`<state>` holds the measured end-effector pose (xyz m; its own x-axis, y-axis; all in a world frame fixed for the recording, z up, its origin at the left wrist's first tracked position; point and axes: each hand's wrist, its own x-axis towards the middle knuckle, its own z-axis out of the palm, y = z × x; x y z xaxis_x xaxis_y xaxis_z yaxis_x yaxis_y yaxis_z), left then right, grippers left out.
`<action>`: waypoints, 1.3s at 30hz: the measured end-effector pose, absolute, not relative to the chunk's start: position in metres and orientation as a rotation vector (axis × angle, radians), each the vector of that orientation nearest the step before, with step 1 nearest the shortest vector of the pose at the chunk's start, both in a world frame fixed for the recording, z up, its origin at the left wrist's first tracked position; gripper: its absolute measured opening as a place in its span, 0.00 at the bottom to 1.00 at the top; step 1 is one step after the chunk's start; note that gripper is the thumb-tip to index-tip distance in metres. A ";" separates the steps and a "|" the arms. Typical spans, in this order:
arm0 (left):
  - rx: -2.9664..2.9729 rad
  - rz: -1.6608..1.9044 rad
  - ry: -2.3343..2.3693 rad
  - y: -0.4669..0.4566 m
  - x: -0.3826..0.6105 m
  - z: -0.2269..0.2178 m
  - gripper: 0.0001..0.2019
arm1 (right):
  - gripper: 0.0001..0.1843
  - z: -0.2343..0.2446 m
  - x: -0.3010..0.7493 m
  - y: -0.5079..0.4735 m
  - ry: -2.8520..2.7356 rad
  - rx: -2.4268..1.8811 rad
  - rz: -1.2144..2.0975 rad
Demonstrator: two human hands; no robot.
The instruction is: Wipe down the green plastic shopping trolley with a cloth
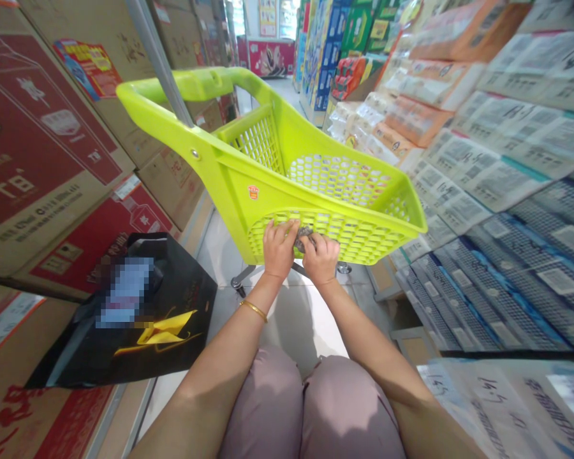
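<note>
A lime-green plastic shopping trolley (249,172) with a perforated basket stands in a narrow shop aisle in front of me. My left hand (278,247) presses against the basket's near mesh wall, fingers curled on the holes. My right hand (321,256) is closed beside it, pinching a small dark grey wad (304,236), perhaps a cloth, against the mesh. A gold bangle (253,310) sits on my left wrist. My knees in pale pink trousers (310,408) are at the bottom.
Stacked cardboard cartons (43,159) line the left side. A black bag with yellow print (138,325) leans against them. Shelves of packaged goods (497,159) fill the right. The trolley's wheel frame (242,280) rests on pale floor tiles (291,319).
</note>
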<state>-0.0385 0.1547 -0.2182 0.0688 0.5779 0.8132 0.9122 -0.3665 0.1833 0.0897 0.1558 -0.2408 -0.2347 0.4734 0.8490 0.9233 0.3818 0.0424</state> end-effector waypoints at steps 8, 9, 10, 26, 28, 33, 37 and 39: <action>-2.036 -1.227 -1.532 0.156 -0.040 -0.220 0.17 | 0.12 -0.244 0.092 0.153 -1.922 -1.216 -0.746; -2.040 -1.228 -1.540 0.155 -0.040 -0.219 0.17 | 0.12 -0.240 0.092 0.152 -1.903 -1.212 -0.744; -2.037 -1.224 -1.545 0.155 -0.039 -0.218 0.17 | 0.12 -0.235 0.091 0.152 -1.882 -1.208 -0.743; -2.009 -1.248 -1.569 0.155 -0.035 -0.223 0.15 | 0.15 -0.165 0.085 0.156 -1.653 -1.178 -0.707; -1.985 -1.235 -1.555 0.155 -0.034 -0.222 0.13 | 0.14 -0.172 0.084 0.159 -1.678 -1.180 -0.736; -2.013 -1.213 -1.571 0.154 -0.034 -0.221 0.10 | 0.12 -0.210 0.084 0.155 -1.774 -1.209 -0.750; -2.017 -1.212 -1.565 0.151 -0.035 -0.217 0.14 | 0.12 -0.237 0.088 0.150 -1.863 -1.215 -0.732; -1.993 -1.208 -1.544 0.150 -0.034 -0.216 0.16 | 0.12 -0.247 0.090 0.149 -1.929 -1.212 -0.727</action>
<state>-0.0342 0.1497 -0.2156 0.0452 0.6177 0.7851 0.9107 -0.3485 0.2218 0.0900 0.1487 -0.2473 -0.2869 0.5004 0.8169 0.9151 0.3955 0.0791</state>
